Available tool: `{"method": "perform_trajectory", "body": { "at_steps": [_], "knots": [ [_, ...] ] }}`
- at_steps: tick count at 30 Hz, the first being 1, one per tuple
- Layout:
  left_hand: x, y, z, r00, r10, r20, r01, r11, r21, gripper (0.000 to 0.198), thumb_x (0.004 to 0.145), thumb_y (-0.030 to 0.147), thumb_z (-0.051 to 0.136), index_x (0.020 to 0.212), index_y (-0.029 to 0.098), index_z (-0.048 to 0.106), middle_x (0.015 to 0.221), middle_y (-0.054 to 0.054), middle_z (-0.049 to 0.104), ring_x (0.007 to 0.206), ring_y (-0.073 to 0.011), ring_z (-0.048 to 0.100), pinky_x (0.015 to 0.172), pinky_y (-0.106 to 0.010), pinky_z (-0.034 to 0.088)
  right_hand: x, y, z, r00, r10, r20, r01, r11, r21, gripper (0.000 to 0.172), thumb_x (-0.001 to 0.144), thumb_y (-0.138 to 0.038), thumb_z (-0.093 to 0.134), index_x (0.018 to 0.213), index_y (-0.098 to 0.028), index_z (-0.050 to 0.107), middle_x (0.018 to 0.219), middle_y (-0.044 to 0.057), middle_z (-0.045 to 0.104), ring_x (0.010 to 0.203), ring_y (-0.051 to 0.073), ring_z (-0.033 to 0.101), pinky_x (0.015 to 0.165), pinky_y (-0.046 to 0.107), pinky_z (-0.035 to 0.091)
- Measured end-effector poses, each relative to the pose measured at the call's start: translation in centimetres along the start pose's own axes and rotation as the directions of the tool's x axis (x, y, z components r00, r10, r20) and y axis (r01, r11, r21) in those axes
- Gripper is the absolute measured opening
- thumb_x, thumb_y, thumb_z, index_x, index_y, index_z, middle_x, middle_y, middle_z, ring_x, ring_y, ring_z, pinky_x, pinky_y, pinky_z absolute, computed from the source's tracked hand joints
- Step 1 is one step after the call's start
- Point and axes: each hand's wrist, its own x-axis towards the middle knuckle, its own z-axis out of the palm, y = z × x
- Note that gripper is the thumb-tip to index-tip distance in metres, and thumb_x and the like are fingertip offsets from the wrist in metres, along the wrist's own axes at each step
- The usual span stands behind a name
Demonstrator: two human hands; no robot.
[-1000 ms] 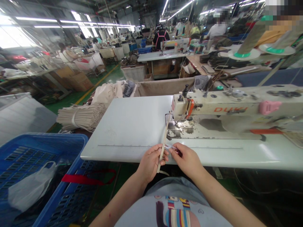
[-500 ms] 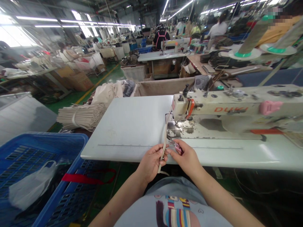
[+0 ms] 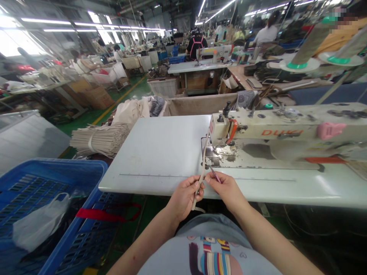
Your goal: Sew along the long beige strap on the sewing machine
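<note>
My left hand (image 3: 187, 194) is closed on a narrow beige fabric strip (image 3: 204, 156), pinched between thumb and fingers at the table's front edge. The strip runs up beside the sewing machine's (image 3: 222, 131) needle end, and its lower end hangs below my fingers. My right hand (image 3: 226, 189) is closed around pink-handled thread snips (image 3: 215, 173), whose thin metal tip points up and left toward the machine bed. The right fingertips are close to the strip, beside my left hand; whether they touch it I cannot tell.
A pale sewing table (image 3: 160, 149) with a ruler line surrounds the machine. At left stand a blue plastic basket (image 3: 94, 166) holding a plastic bag and a tied bundle of beige strips (image 3: 99, 139). Thread cones (image 3: 311, 44) rise at right. Co-workers sit farther back.
The snips have turned in my right hand, so they now look slimmer and point up and left. My left hand keeps its pinch on the strip. The view has shifted slightly.
</note>
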Motion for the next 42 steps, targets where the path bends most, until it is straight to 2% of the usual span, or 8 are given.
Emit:
{"method": "perform_trajectory", "body": {
  "at_steps": [6,12,18,25,29,33,38,42],
  "knots": [
    [0.1,0.3,-0.4,1.0,-0.003,-0.017,0.002,1.0,-0.026,0.044,0.073,0.034,0.089,0.105,0.009,0.074,0.087,-0.006,0.059,0.069,-0.0084,0.049,0.056,-0.018,0.032,-0.1,0.3,-1.1,0.998,0.003,-0.057,-0.009,0.993,-0.115,0.035,0.085,-0.055,0.063,0.084,-0.02,0.064,0.067,-0.004,0.052,0.064,0.016,0.047,0.061,0.028,0.038],
    [0.1,0.4,-0.4,1.0,0.014,-0.01,-0.015,0.998,-0.053,0.035,0.075,0.032,0.087,0.099,0.009,0.075,0.088,-0.007,0.06,0.07,-0.0088,0.05,0.056,-0.017,0.034,-0.7,0.3,-1.4,0.998,-0.038,-0.041,0.025,0.957,-0.29,0.033,0.091,-0.053,0.055,0.078,-0.023,0.063,0.069,-0.002,0.057,0.067,0.019,0.051,0.063,0.029,0.037],
    [0.0,0.2,0.1,0.999,0.014,0.03,-0.013,0.999,-0.033,0.031,0.078,0.033,0.086,0.094,0.009,0.074,0.088,-0.007,0.059,0.069,-0.0083,0.051,0.056,-0.018,0.034,-0.7,-0.6,-0.9,0.994,-0.102,0.027,0.102,0.864,-0.494,0.033,0.097,-0.048,0.046,0.081,-0.025,0.064,0.075,0.0,0.066,0.072,0.02,0.06,0.066,0.03,0.038],
    [-0.2,0.3,-0.2,1.0,-0.001,-0.007,0.0,0.999,-0.048,0.034,0.077,0.031,0.086,0.1,0.01,0.074,0.089,-0.007,0.059,0.07,-0.0081,0.05,0.057,-0.017,0.035,-0.4,-0.1,-1.3,0.991,-0.104,-0.081,0.048,0.858,-0.511,0.041,0.1,-0.054,0.038,0.083,-0.025,0.061,0.075,0.002,0.066,0.071,0.021,0.06,0.065,0.03,0.038],
    [0.0,0.3,-0.5,1.0,0.001,-0.007,-0.002,0.998,-0.058,0.036,0.077,0.031,0.086,0.103,0.009,0.074,0.089,-0.007,0.059,0.07,-0.008,0.05,0.056,-0.017,0.035,-0.7,-0.1,-1.7,0.993,-0.109,-0.038,0.072,0.842,-0.535,0.039,0.099,-0.054,0.042,0.077,-0.024,0.055,0.069,0.0,0.062,0.066,0.02,0.057,0.062,0.028,0.036],
    [0.2,0.2,-0.2,1.0,0.01,0.013,-0.009,0.998,-0.057,0.032,0.077,0.032,0.086,0.096,0.009,0.074,0.087,-0.006,0.059,0.069,-0.008,0.05,0.056,-0.017,0.035,-1.0,-0.4,-1.3,0.991,-0.129,-0.015,0.096,0.803,-0.589,0.036,0.1,-0.049,0.042,0.078,-0.024,0.057,0.068,0.0,0.062,0.064,0.019,0.058,0.061,0.029,0.034],
    [0.0,0.1,0.3,0.999,-0.004,0.039,0.006,0.999,-0.036,0.028,0.079,0.032,0.085,0.093,0.01,0.073,0.087,-0.006,0.06,0.069,-0.0081,0.05,0.055,-0.017,0.035,-1.0,-0.5,-0.8,0.987,-0.161,0.004,0.134,0.806,-0.577,0.033,0.099,-0.045,0.044,0.079,-0.024,0.06,0.071,0.0,0.065,0.067,0.019,0.059,0.063,0.029,0.035],
    [-0.1,0.1,0.3,1.0,-0.01,0.014,0.011,0.999,-0.048,0.03,0.078,0.03,0.086,0.097,0.01,0.074,0.088,-0.006,0.059,0.069,-0.0079,0.051,0.056,-0.017,0.036,-0.9,-0.3,-0.9,0.983,-0.18,-0.033,0.13,0.814,-0.567,0.037,0.101,-0.047,0.04,0.079,-0.024,0.06,0.072,0.001,0.064,0.069,0.02,0.059,0.065,0.03,0.036]
  ]
}}
